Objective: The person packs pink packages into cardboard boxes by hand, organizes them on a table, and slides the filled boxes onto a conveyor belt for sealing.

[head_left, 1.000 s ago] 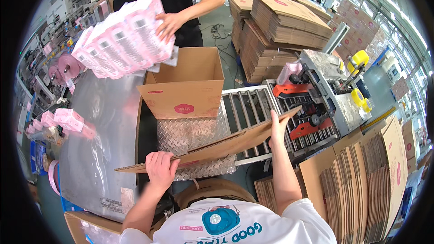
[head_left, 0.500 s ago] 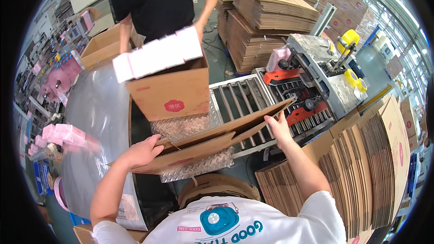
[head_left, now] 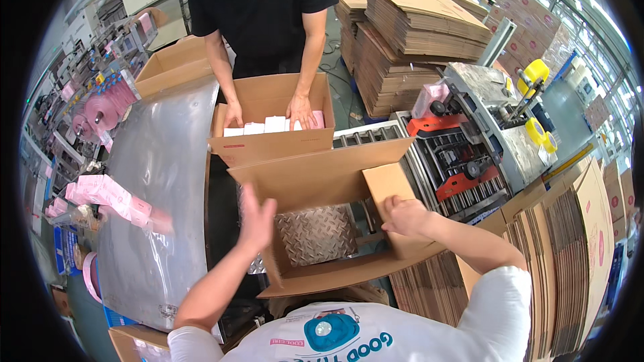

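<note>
- Nearest, at lower centre, one brown carton (head_left: 315, 177) now stands spread into a four-sided shape; a second ago it was a flat folded sheet between the hands. It seems the unfolding is largely done, though the metal plate (head_left: 315, 236) still shows through its bottom.
- Two hands, well apart: the left hand (head_left: 255, 220), blurred, has its fingers spread by the carton's left end, contact unclear; the right hand (head_left: 407, 216) has curled fingers against the right-end panel (head_left: 388, 188), and I cannot tell whether it grips or only pushes.
- Beyond, upper centre, one filled carton (head_left: 272, 147): the white packs (head_left: 275, 125), lifted above it a second ago, now sit inside, under the co-worker's two hands (head_left: 302, 108); partly hidden, they cannot be counted surely.
- Right of frame: two red guides (head_left: 463, 177), three yellow tape rolls (head_left: 534, 78).
- Upper left: one more carton (head_left: 171, 67).
</note>
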Available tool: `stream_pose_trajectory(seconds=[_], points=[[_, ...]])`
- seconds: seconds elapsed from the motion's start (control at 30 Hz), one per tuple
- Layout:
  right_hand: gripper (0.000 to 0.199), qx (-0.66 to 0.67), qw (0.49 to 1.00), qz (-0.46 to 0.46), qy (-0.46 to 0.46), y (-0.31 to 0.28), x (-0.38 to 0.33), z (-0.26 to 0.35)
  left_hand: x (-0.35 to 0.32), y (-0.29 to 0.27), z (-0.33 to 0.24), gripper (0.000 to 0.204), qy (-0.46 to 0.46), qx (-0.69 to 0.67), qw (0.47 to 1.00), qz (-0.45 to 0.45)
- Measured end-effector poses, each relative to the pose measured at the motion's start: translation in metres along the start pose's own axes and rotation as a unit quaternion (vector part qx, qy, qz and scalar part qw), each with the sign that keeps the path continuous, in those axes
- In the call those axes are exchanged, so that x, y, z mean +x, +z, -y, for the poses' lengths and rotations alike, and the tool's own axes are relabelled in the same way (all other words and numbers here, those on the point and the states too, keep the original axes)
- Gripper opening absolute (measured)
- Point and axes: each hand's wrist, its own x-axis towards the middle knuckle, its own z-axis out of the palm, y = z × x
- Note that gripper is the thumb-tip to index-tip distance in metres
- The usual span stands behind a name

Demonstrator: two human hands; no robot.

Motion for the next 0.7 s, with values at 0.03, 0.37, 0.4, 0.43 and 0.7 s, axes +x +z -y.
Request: stream_pose_trajectory(seconds=[0.03,0.37,0.4,0.43,0.7], points=[[0.075,-0.047,0.998,0.045,-0.018,0.019,0.012,-0.004,-0.006,0.025,-0.002,0.072,0.069,0.114,0.990,0.035],[0.109,0.208,0.902,0.327,-0.190,-0.032,-0.054,-0.007,0.051,0.040,-0.035,0.058,-0.077,0.154,0.921,0.348],[0.106,0.217,0.910,0.305,-0.177,-0.036,-0.043,-0.013,0.058,0.035,-0.058,0.048,0.044,0.081,0.968,0.233],[0.104,0.222,0.920,0.281,-0.161,-0.033,-0.031,-0.021,0.068,0.032,-0.079,0.040,0.163,-0.001,0.981,0.109],[0.097,0.081,0.929,-0.353,0.077,0.077,0.034,-0.029,0.091,0.039,-0.066,0.046,0.170,0.343,0.919,0.097]])
